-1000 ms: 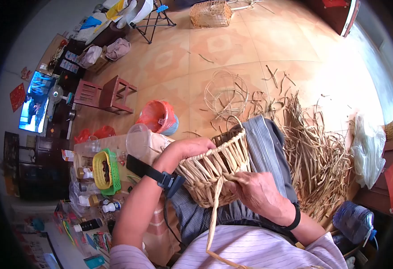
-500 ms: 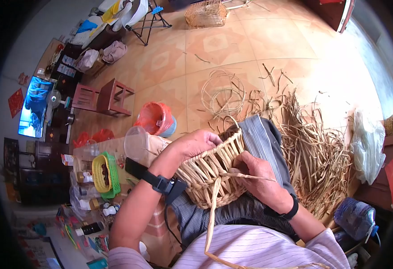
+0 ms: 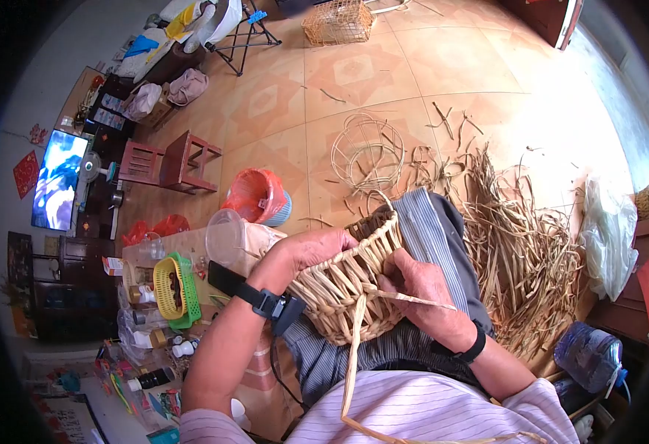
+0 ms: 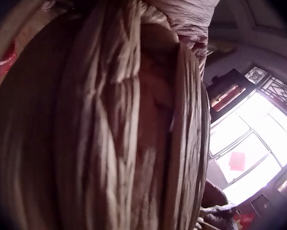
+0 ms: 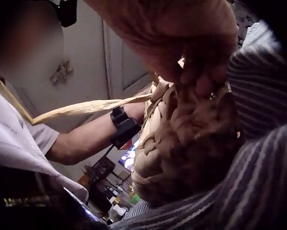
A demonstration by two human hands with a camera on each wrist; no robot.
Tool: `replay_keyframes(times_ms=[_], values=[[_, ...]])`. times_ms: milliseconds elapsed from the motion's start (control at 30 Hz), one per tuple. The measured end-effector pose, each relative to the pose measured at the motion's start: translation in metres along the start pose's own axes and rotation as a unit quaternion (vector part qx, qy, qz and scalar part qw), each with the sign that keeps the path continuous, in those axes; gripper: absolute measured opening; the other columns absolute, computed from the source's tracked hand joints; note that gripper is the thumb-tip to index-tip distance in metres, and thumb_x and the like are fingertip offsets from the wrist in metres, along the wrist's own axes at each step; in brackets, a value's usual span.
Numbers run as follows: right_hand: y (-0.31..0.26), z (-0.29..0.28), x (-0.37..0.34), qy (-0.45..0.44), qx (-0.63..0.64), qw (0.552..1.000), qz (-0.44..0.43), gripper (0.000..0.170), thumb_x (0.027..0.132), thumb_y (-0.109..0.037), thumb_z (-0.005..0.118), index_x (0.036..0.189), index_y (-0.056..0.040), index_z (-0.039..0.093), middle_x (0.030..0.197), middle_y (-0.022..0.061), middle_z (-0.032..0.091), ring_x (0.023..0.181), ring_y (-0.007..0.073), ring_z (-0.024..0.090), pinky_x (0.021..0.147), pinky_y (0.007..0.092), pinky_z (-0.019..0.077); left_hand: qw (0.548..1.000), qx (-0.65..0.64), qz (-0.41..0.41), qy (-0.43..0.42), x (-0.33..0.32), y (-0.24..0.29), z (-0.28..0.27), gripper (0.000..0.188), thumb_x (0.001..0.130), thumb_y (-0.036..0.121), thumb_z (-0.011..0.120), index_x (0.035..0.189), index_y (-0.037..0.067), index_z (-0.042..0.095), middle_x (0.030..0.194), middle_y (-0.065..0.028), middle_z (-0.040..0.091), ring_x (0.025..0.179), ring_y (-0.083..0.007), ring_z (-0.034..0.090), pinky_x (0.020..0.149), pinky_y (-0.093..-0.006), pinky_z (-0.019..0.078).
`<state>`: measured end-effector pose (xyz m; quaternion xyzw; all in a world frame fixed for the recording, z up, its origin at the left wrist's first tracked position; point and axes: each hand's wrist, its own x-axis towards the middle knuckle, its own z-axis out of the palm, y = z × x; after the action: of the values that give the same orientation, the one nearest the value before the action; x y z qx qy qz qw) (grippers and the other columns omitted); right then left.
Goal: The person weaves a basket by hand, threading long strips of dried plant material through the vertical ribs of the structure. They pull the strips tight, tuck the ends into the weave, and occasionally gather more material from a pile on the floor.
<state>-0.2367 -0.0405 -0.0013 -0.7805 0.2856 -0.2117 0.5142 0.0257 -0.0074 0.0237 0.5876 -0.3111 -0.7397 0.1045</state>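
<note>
A half-woven basket (image 3: 339,285) of dried plant strands lies tilted on the lap, with upright stakes along its side. My left hand (image 3: 317,248) grips its upper rim, the fingers reaching inside and partly hidden. At the opposite side my right hand (image 3: 420,287) holds the basket wall with curled fingers; its fingertips are hidden against the stakes. One strand end (image 3: 420,300) sticks out of the weave across the right hand. A longer strand (image 3: 352,362) runs from the same spot down over the shirt. In the right wrist view the basket's braided side (image 5: 158,153) shows below the fingers.
A heap of dried strands (image 3: 520,259) and a wire ring frame (image 3: 367,155) lie on the floor. Beside the left arm stands a table (image 3: 184,244) with a yellow basket (image 3: 167,287), bottles and a clear tub (image 3: 224,235). A lined bucket (image 3: 259,196) stands beyond.
My right hand has moved forward from the strand to the upper part of the basket wall. The short strand end now points right, across that hand. My left hand stays at the rim.
</note>
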Motion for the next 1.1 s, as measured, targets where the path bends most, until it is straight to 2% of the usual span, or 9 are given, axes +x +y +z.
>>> replay_keyframes(times_ms=[100, 300, 400, 500, 700, 800, 900, 1000, 1100], values=[[0.001, 0.001, 0.0, -0.015, 0.016, 1.0, 0.017, 0.023, 0.096, -0.014, 0.076, 0.105, -0.0037, 0.058, 0.071, 0.0229, 0.065, 0.07, 0.0469, 0.069, 0.06, 0.0515, 0.0547, 1.0, 0.009, -0.019, 0.002, -0.002, 0.002, 0.0, 0.024, 0.104, 0.015, 0.062, 0.115, 0.003, 0.08, 0.097, -0.0046, 0.082, 0.08, -0.0113, 0.077, 0.073, -0.0308, 0.0631], [0.006, 0.0, -0.002, -0.028, 0.009, 1.0, -0.009, 0.021, 0.097, -0.011, 0.073, 0.106, -0.0035, 0.057, 0.072, 0.0225, 0.066, 0.07, 0.0475, 0.069, 0.06, 0.0522, 0.0548, 0.998, 0.029, 0.051, 0.024, -0.006, 0.003, 0.004, 0.026, 0.106, 0.024, 0.061, 0.105, 0.006, 0.08, 0.091, 0.0002, 0.078, 0.077, -0.0084, 0.073, 0.069, -0.028, 0.0591], [0.004, -0.002, -0.003, -0.024, -0.002, 1.0, -0.015, 0.023, 0.096, -0.01, 0.076, 0.108, -0.0036, 0.057, 0.076, 0.0212, 0.068, 0.072, 0.0453, 0.071, 0.06, 0.0485, 0.0534, 0.998, 0.047, 0.035, 0.019, -0.007, 0.009, 0.007, 0.026, 0.106, 0.023, 0.062, 0.104, 0.004, 0.079, 0.091, 0.0012, 0.077, 0.078, -0.0091, 0.072, 0.071, -0.0291, 0.0589], [0.006, 0.0, -0.004, -0.009, 0.006, 0.998, -0.06, 0.025, 0.095, -0.009, 0.076, 0.109, -0.004, 0.056, 0.075, 0.0212, 0.067, 0.072, 0.0457, 0.07, 0.06, 0.0489, 0.0535, 1.0, 0.019, 0.005, -0.006, 0.005, 0.002, 0.005, 0.023, 0.105, 0.021, 0.065, 0.104, 0.003, 0.079, 0.091, 0.0018, 0.077, 0.08, -0.0088, 0.071, 0.072, -0.0297, 0.0582], [0.016, 0.008, -0.006, -0.005, 0.014, 0.998, -0.056, 0.024, 0.095, -0.009, 0.073, 0.112, -0.0066, 0.057, 0.085, 0.0167, 0.07, 0.075, 0.0432, 0.071, 0.062, 0.0505, 0.0559, 0.998, 0.057, 0.022, -0.016, 0.009, 0.002, 0.005, 0.023, 0.103, 0.023, 0.067, 0.103, 0.003, 0.08, 0.091, 0.0023, 0.077, 0.08, -0.0084, 0.07, 0.072, -0.029, 0.0583], [0.009, 0.004, -0.003, 0.029, -0.04, 0.985, -0.162, 0.026, 0.092, -0.012, 0.074, 0.115, -0.0072, 0.061, 0.088, 0.0116, 0.07, 0.075, 0.0377, 0.072, 0.062, 0.0467, 0.0561, 0.996, 0.091, 0.004, -0.019, 0.006, 0.002, -0.001, 0.027, 0.105, 0.027, 0.065, 0.106, 0.004, 0.079, 0.095, 0.0017, 0.078, 0.082, -0.0091, 0.071, 0.074, -0.0298, 0.0596], [0.006, -0.004, -0.006, 0.013, -0.125, 0.973, -0.193, 0.028, 0.088, -0.016, 0.074, 0.114, -0.0086, 0.066, 0.085, 0.0068, 0.067, 0.072, 0.031, 0.071, 0.062, 0.0424, 0.055, 0.999, -0.043, 0.009, 0.011, 0.007, -0.011, -0.004, 0.025, 0.104, 0.022, 0.065, 0.112, 0.002, 0.077, 0.098, 0.0006, 0.077, 0.085, -0.0108, 0.071, 0.075, -0.0329, 0.0599], [0.009, 0.001, -0.004, 0.054, -0.159, 0.959, -0.226, 0.027, 0.084, -0.018, 0.076, 0.108, -0.0102, 0.068, 0.081, 0.005, 0.063, 0.067, 0.0273, 0.068, 0.06, 0.0406, 0.0523, 0.994, -0.1, 0.011, -0.044, 0.009, -0.013, -0.004, 0.029, 0.106, 0.025, 0.064, 0.118, 0.001, 0.074, 0.1, 0.0008, 0.076, 0.09, -0.0107, 0.07, 0.078, -0.0339, 0.059], [0.02, 0.002, -0.005, 0.065, -0.169, 0.949, -0.259, 0.026, 0.082, -0.016, 0.079, 0.106, -0.0106, 0.069, 0.079, 0.0039, 0.063, 0.067, 0.026, 0.068, 0.06, 0.0399, 0.0503, 0.99, -0.031, 0.118, -0.064, 0.033, -0.035, -0.005, 0.028, 0.104, 0.025, 0.066, 0.116, 0.001, 0.075, 0.098, 0.0009, 0.076, 0.088, -0.0109, 0.069, 0.077, -0.0345, 0.0586]])
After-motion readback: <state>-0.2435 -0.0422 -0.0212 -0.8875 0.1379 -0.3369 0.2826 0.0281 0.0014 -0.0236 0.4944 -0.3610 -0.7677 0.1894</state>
